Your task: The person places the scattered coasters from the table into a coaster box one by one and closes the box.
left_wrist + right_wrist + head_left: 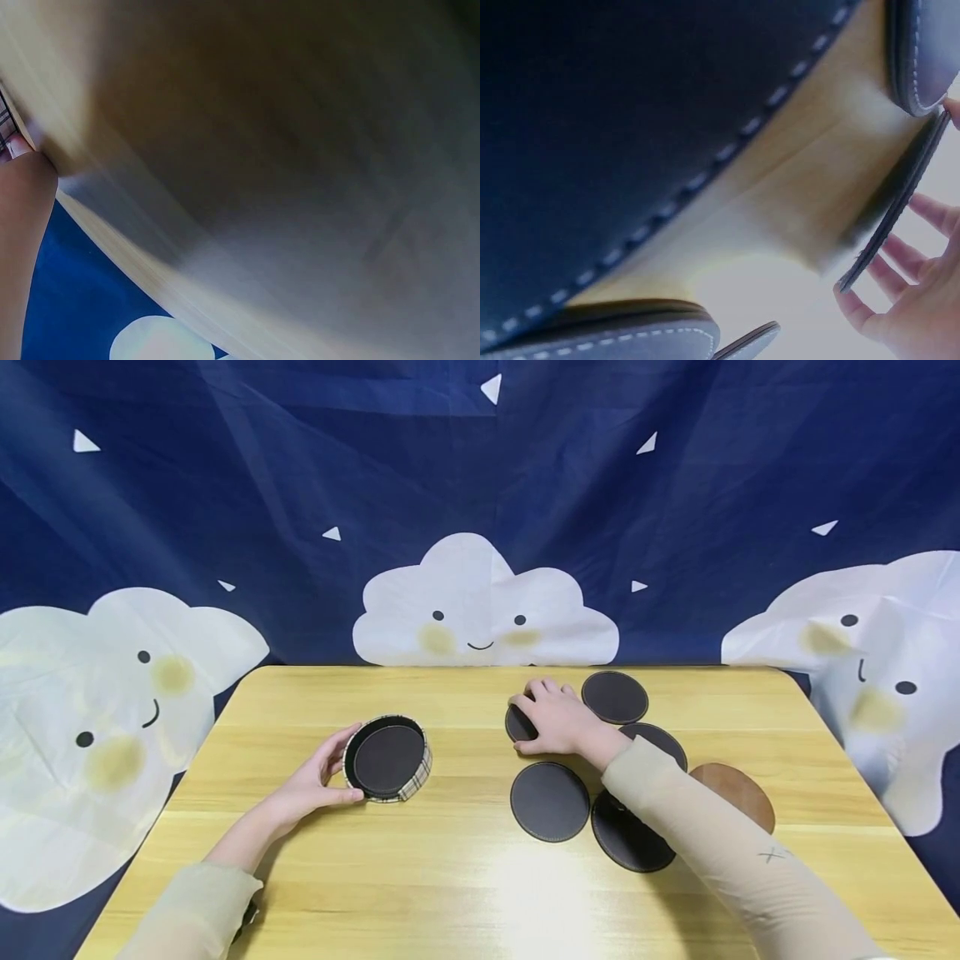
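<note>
My left hand [311,785] cups the left wall of the round plaid holder [387,758], thumb and fingers curled against it, one dark coaster lying flat inside; my right hand [553,718] pinches the lifted coaster [517,724], its edge tilted off the table [465,877]; the holder lies to the left of that coaster, well apart; the right hand is nearer the loose coasters [550,801].

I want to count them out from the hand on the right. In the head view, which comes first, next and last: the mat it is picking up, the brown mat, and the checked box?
1. The mat under the right hand: touching it, tilted up.
2. The brown mat: to the right, nearer the person.
3. The checked box: far left, by the left hand.
</note>
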A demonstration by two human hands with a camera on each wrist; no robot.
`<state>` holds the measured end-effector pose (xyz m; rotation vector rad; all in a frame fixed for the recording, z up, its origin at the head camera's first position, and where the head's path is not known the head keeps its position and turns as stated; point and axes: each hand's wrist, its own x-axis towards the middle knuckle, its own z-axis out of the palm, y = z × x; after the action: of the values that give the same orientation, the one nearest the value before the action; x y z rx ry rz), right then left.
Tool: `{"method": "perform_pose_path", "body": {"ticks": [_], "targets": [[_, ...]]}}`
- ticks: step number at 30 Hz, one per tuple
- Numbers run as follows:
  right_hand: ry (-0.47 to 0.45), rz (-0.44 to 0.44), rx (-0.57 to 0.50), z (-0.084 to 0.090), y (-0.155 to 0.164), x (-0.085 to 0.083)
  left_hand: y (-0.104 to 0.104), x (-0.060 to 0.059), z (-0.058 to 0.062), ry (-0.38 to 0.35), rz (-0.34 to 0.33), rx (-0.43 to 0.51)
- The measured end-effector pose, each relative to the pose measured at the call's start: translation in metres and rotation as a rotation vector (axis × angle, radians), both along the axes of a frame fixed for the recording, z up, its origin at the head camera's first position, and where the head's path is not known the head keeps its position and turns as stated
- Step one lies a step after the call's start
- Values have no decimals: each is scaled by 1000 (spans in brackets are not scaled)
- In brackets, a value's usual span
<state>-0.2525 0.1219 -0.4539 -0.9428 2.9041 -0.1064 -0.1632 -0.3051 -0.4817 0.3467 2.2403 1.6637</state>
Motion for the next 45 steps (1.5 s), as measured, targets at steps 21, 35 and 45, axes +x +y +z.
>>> {"method": "perform_pose_path", "body": {"ticks": [21, 35, 45], "targets": [[51, 49, -6, 8, -17, -5, -1, 0, -1, 4, 1, 4], [99, 89, -20, 20, -36, -3, 0, 1, 0, -4, 1, 1], [119, 133, -44, 34, -55, 2, 0, 1, 0, -2, 2, 2]]}}
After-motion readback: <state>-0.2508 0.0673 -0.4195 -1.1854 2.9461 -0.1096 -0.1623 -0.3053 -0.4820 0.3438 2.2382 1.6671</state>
